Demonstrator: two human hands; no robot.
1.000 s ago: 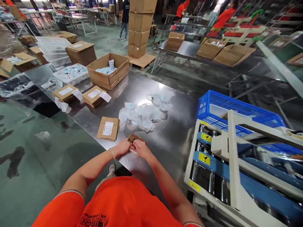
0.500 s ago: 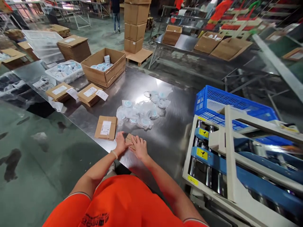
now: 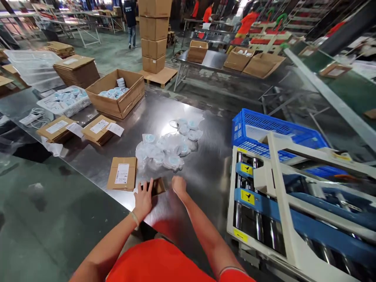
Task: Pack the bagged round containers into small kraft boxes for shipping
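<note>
My left hand (image 3: 143,199) lies over the left part of a small open cardboard box (image 3: 159,187), holding it with fingers spread. The box's dark inside faces up, and the hand hides its left part. To the right of the box, my right hand (image 3: 179,185) is closed in a fist with nothing seen sticking out of it. A flat stack of folded cartons (image 3: 122,174) with a white label lies left of the box. Beyond the box, several round white-and-blue items (image 3: 164,150) in clear plastic wrap lie in a loose pile.
A steel table (image 3: 205,172) bears two more labelled carton stacks (image 3: 99,127), an open cardboard box (image 3: 116,94) and a white basket (image 3: 64,100) of round items. At right stand a roller machine (image 3: 261,203) and a blue crate (image 3: 273,131). People move about in the background.
The small carton, half a second ago under both hands, now shows an open inside. My right hand has come off it and closed into a fist. The whole view has shifted slightly.
</note>
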